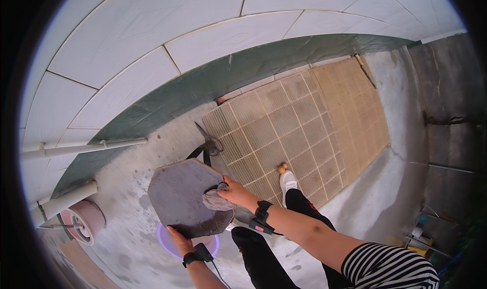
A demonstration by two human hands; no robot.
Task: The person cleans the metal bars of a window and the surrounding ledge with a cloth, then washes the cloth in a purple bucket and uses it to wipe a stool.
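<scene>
An octagonal grey board (182, 197) with a thin pale edge is held up in front of me. My left hand (180, 240) grips its lower edge, the fingers hidden behind it. In my right hand (236, 193) is a bunched grey cloth (216, 199), pressed against the right part of the board's face. A dark wet patch marks the face near the lower edge. Beneath the board stands a purple plastic basin (217, 244), mostly covered by the board, so its contents cannot be made out.
Mesh panels (274, 125) lie on the concrete floor (125, 186), with small round brown objects (282, 168) by my white shoe (289, 180). A dark pointed object (207, 138) lies beyond the board. At left are a pink round container (85, 220) and white pipes (72, 199) along the tiled wall (125, 87).
</scene>
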